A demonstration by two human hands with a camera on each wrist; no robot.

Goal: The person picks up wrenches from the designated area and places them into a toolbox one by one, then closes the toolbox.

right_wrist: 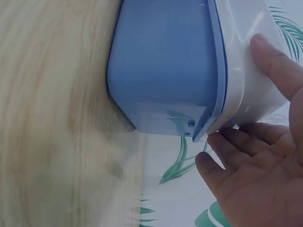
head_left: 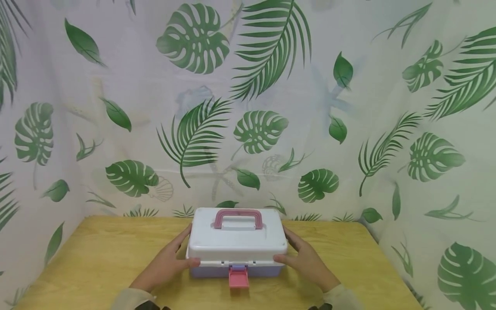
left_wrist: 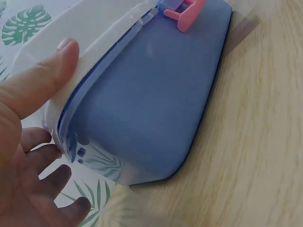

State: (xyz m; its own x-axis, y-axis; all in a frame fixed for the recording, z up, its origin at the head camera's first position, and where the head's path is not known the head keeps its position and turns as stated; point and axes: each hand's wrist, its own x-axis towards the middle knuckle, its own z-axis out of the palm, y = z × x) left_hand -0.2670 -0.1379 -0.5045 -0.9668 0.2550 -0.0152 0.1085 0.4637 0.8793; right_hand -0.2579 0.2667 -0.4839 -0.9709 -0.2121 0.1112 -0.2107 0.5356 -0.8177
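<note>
A toolbox with a white lid (head_left: 236,239), a pink carry handle (head_left: 238,212) and a blue base (left_wrist: 147,94) stands upright on the table. At its front a pink latch (head_left: 238,279) hangs flipped down. My left hand (head_left: 168,260) grips the lid's left end, thumb on the front and fingers along the side. On the opposite end my right hand (head_left: 308,260) holds the lid the same way. In the right wrist view, the fingertips (right_wrist: 227,146) are right at the lid's lower edge. The lid sits down over the base.
The yellow wood-grain table (head_left: 116,245) extends to both sides of the toolbox. A white cloth (head_left: 271,181) printed with green leaves hangs behind the table and along both sides, close to its edges.
</note>
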